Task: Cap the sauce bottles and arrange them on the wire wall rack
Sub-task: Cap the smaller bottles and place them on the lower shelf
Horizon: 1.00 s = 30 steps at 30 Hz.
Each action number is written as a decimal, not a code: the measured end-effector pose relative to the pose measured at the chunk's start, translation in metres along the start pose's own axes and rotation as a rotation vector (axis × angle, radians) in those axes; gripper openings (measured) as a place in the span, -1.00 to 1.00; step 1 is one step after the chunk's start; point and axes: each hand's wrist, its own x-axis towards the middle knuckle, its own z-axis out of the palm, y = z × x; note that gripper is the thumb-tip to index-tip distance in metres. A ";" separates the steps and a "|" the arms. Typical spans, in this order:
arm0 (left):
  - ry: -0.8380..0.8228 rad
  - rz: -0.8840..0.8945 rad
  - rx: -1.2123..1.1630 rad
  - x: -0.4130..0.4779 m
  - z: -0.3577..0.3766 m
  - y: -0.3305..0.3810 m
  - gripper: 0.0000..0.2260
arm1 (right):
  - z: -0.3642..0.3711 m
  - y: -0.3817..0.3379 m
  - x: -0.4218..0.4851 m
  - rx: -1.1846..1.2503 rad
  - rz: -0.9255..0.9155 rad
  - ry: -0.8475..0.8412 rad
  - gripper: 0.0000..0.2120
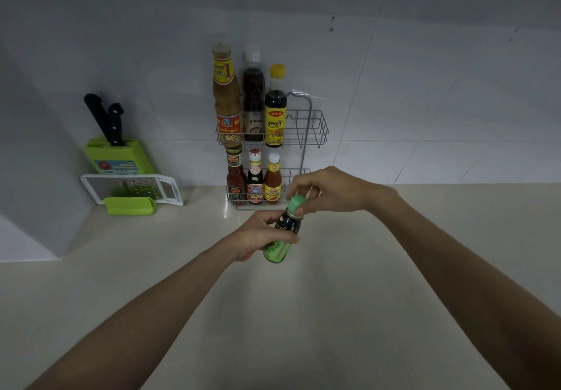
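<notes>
My left hand (256, 236) grips the body of a dark sauce bottle (280, 237) with a green label, held tilted above the counter. My right hand (328, 190) pinches the green cap (297, 205) sitting on the bottle's neck. Behind them a two-tier wire wall rack (315, 130) hangs on the tiled wall. Its upper tier holds three tall bottles at the left: a brown sauce (226, 95), a dark one with a white cap (253, 98) and a yellow-capped one (275, 107). The lower tier holds three small bottles (255, 178). The right side of each tier has open room.
A green knife block (117, 154) with two black-handled knives stands at the back left by the wall corner. A white and green grater (133, 190) lies in front of it. The beige counter (303, 298) stretches toward me.
</notes>
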 end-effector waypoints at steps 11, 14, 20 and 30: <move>-0.068 -0.030 0.000 -0.005 -0.001 -0.010 -0.61 | 0.010 0.001 0.001 -0.007 -0.052 -0.018 -0.74; 0.035 0.040 -0.003 -0.003 0.004 -0.007 -0.63 | 0.011 -0.001 0.005 0.035 0.054 0.022 -0.76; -0.003 0.031 -0.061 -0.006 0.002 -0.009 -0.75 | 0.013 0.003 -0.001 0.170 0.064 -0.014 -0.75; -0.543 -0.062 -0.583 -0.009 -0.007 -0.003 -0.46 | -0.007 -0.002 -0.005 0.475 -0.103 -0.155 -0.73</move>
